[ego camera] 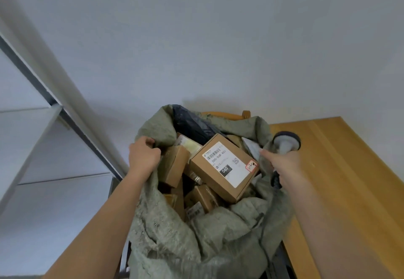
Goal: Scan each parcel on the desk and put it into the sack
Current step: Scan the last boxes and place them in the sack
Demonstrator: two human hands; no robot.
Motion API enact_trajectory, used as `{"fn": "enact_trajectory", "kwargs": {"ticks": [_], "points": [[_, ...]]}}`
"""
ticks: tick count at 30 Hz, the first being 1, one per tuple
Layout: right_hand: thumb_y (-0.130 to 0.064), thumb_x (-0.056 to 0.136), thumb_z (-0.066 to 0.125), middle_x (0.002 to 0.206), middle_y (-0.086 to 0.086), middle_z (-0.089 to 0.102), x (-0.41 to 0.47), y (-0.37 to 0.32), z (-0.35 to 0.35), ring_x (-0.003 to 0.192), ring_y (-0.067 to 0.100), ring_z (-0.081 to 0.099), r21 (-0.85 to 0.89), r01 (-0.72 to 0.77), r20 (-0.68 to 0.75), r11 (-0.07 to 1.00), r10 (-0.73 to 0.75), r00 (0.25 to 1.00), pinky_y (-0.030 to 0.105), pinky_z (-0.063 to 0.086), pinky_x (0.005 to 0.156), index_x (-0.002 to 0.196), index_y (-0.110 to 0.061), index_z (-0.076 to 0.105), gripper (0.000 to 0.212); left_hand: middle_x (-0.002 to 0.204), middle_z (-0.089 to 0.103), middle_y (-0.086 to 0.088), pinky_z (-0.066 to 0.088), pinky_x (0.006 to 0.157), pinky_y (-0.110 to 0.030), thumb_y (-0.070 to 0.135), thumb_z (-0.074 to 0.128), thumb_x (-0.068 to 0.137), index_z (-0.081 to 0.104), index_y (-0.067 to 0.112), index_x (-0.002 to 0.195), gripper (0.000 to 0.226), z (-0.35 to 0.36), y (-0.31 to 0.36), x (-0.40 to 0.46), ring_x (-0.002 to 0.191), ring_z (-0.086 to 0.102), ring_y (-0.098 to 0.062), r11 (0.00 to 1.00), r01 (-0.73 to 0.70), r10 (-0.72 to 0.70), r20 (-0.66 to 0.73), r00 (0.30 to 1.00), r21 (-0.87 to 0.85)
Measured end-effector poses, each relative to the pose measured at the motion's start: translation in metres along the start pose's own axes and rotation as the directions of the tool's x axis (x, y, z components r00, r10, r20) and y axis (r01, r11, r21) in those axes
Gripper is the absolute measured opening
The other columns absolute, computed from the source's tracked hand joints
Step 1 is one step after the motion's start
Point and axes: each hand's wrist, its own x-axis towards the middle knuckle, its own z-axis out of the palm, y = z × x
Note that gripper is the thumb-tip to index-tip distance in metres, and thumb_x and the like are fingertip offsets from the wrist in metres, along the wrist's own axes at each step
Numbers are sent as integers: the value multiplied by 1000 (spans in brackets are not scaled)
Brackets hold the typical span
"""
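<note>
Both forearms enter the view from the 6 o'clock edge, one from about 7 o'clock and the other from about 5 o'clock, and both are bare along their whole visible length, with no sleeve or cuff showing anywhere on them. The left hand (143, 155) wears no glove, ring, watch or wristband that can be made out, and the right hand (282, 165) is likewise ungloved with a bare wrist. The fingers (146, 142) of the left hand show short nails as far as the blurred picture lets one tell.
</note>
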Motion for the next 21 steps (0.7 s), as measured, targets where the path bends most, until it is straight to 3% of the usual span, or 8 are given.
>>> {"fn": "enact_trajectory", "kwargs": {"ticks": [3,6,9,11,14,16,18,21], "points": [[-39,65,89,98,12,60,26,29,7,74,23,57,-81,-50,27,995,53,998,30,39,49,113,-9,52,68,99,49,-9,37,64,-31,2,59,84,44,5,114,34,20,-2,-9,88,52,-28,999,50,-51,-76,996,-15],[-16,80,74,79,11,51,46,40,5,58,20,44,-96,-114,28,989,117,993,29,31,45,100,-8,52,30,112,45,-15,45,81,-38,13,67,86,29,-2,131,61,33,-6,-12,103,52,-31,960,211,-238,-143,961,-185],[-5,87,60,66,8,51,49,33,-1,50,16,48,166,-223,151,961,198,968,28,38,45,96,-6,54,12,122,54,-21,45,82,-39,28,61,94,43,-5,129,51,40,-6,-13,105,55,-36,909,401,-409,-64,910,-110],[-4,93,56,58,4,46,37,6,-10,42,9,44,399,-272,255,876,178,950,21,38,39,87,-7,52,8,104,59,-15,44,73,-35,26,52,100,51,0,123,35,38,3,-6,91,57,-30,804,491,-522,-1,853,-334],[-1,94,51,50,1,39,5,-59,-41,34,6,40,653,-164,240,740,4,971,17,35,36,74,-13,42,26,77,46,-3,45,66,-25,13,40,104,56,1,101,20,7,32,18,65,46,-13,592,354,-494,21,869,-723],[-2,93,51,51,-2,38,-17,-87,-67,37,5,39,754,-85,230,651,-142,963,16,35,38,70,-15,38,29,76,44,-3,46,56,-17,6,38,104,50,8,78,28,-15,53,26,64,46,-9,514,178,-381,-38,924,-839],[-4,93,50,47,-6,37,-35,-101,-82,40,4,37,826,-83,246,557,-224,943,16,34,41,68,-17,37,32,78,53,-6,50,55,-17,7,46,101,51,9,76,26,-25,62,27,68,55,-11,429,93,-335,-63,940,-898],[-1,92,55,50,-3,43,-48,-104,-76,40,6,41,772,-38,239,634,-234,942,18,37,41,71,-14,42,27,88,63,-8,53,59,-29,13,52,98,59,12,82,17,-18,60,26,73,61,-17,551,257,-342,66,937,-794]]}}
